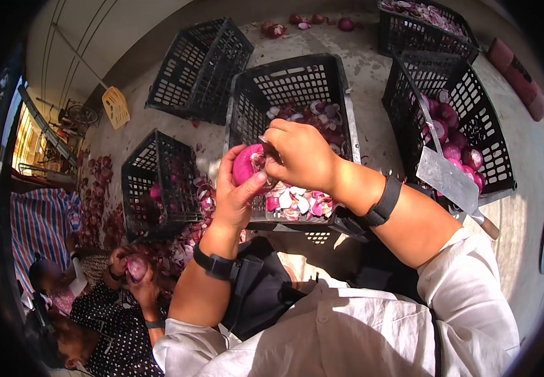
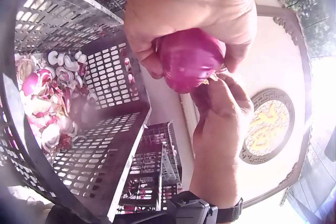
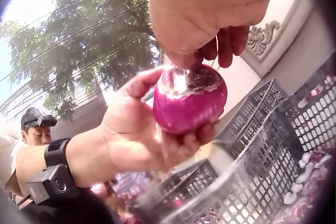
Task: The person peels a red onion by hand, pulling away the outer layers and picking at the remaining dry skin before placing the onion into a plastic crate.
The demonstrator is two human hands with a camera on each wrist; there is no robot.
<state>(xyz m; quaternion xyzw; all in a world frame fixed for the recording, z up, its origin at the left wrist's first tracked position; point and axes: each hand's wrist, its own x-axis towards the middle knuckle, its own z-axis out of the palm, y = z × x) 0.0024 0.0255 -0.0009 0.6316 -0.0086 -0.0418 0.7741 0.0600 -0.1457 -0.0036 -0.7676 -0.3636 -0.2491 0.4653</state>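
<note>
My left hand (image 1: 231,202) holds a purple onion (image 1: 244,167) over a black plastic crate (image 1: 237,113), thumb and fingers round its sides. At the onion's end, my right hand (image 1: 303,154) has its fingers curled and pinches the dry skin (image 3: 202,78). A small shiny sliver shows by the right fingertips in the head and right wrist views; I cannot tell what it is. Below both hands, loose onion skins (image 1: 297,202) fill part of the crate. In the left wrist view, the onion's smooth side (image 2: 189,64) faces the camera.
At the right, a crate (image 1: 404,81) contains purple onions (image 1: 451,151), and a broad-bladed cleaver (image 1: 448,179) lies across its near edge. More crates (image 1: 199,69) stand around. To the left, another person holds an onion (image 1: 137,268) near onions and skins spread on the ground.
</note>
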